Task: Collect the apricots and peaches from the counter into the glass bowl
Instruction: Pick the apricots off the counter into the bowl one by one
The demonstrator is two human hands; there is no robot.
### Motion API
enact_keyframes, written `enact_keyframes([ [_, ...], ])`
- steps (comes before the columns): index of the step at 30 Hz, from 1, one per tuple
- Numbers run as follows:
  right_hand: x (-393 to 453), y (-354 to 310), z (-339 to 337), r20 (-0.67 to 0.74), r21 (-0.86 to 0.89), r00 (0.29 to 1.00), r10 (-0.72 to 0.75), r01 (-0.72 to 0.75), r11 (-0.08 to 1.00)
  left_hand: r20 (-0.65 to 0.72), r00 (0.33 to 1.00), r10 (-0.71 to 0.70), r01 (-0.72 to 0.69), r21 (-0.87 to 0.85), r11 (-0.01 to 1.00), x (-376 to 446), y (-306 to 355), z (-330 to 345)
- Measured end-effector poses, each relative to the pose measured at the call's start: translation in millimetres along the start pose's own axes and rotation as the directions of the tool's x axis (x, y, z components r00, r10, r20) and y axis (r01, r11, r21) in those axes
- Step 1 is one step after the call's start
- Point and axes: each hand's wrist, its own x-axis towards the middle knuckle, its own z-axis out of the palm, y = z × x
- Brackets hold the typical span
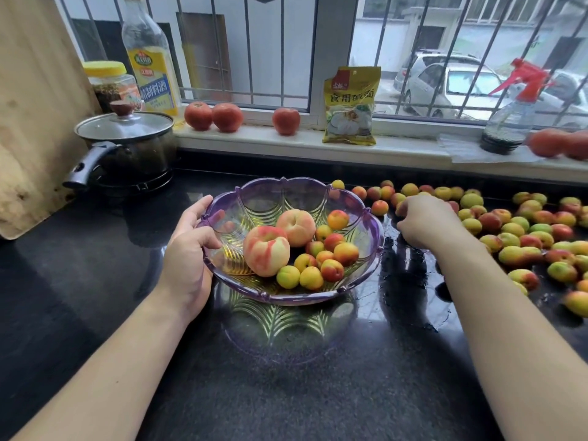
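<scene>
Loose yellow-red apricots [521,232] under and beyond right hand [426,222]

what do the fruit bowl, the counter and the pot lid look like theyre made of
Bowl: clear purple-tinted glass or possibly plastic, glossy; the fruit and the left hand's fingers show through its ribbed wall.
Counter: dark speckled polished stone, likely granite; it mirrors the bowl and the right hand.
Pot lid: clear glass with a metal rim and a reddish-brown knob, maybe wood or plastic.
</scene>
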Motion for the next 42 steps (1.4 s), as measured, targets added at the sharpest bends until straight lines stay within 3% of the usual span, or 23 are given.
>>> enact_keyframes([
  [5,-5,2,15,-0.054,-0.121,0.998,0.02,-0.027,0.992,0.002,1.0,0.004,-0.004,-0.006,1.0,0,-1,0],
  [8,-5,7,13,-0.075,-0.081,0.997,0.024,-0.03,0.996,0.002,1.0,0.009,-0.009,-0.015,1.0,2,-2,-1],
  [11,-8,1,-21,-0.168,0.223,0.986,0.0,0.038,0.974,-0.001,1.0,0.009,-0.009,-0.03,1.0,3,-2,-1],
  [13,-23,-13,-56,-0.163,0.515,0.984,-0.071,0.146,0.845,-0.002,1.0,0.014,-0.014,-0.042,0.999,4,-2,-1],
  [15,-42,-27,-83,-0.099,0.641,0.963,-0.25,0.254,0.724,-0.001,1.0,0.018,-0.018,-0.051,0.999,4,-2,0],
  [18,-59,-44,-86,0.054,0.455,0.874,-0.483,0.409,0.791,-0.003,1.0,0.018,-0.018,-0.061,0.998,4,-2,0],
  [21,-56,-52,-66,0.109,0.205,0.85,-0.515,0.488,0.848,0.0,1.0,0.016,-0.016,-0.067,0.998,3,-2,1],
  [24,-54,-53,-63,0.056,0.188,0.849,-0.526,0.508,0.84,-0.001,1.0,0.018,-0.018,-0.071,0.997,3,-1,0],
  [28,-55,-49,-82,-0.26,0.505,0.889,-0.376,0.457,0.732,-0.008,1.0,0.019,-0.02,-0.06,0.998,4,-1,1],
  [31,-41,-39,-75,-0.383,0.538,0.899,-0.213,0.405,0.739,-0.013,1.0,0.022,-0.023,-0.063,0.998,4,-2,2],
  [36,-5,-10,-8,-0.19,0.454,0.98,-0.061,0.143,0.88,-0.015,1.0,0.025,-0.026,-0.062,0.998,4,-3,0],
  [42,2,-7,39,-0.086,0.333,0.986,-0.143,0.164,0.928,-0.01,1.0,0.027,-0.027,-0.08,0.996,5,-3,2],
])
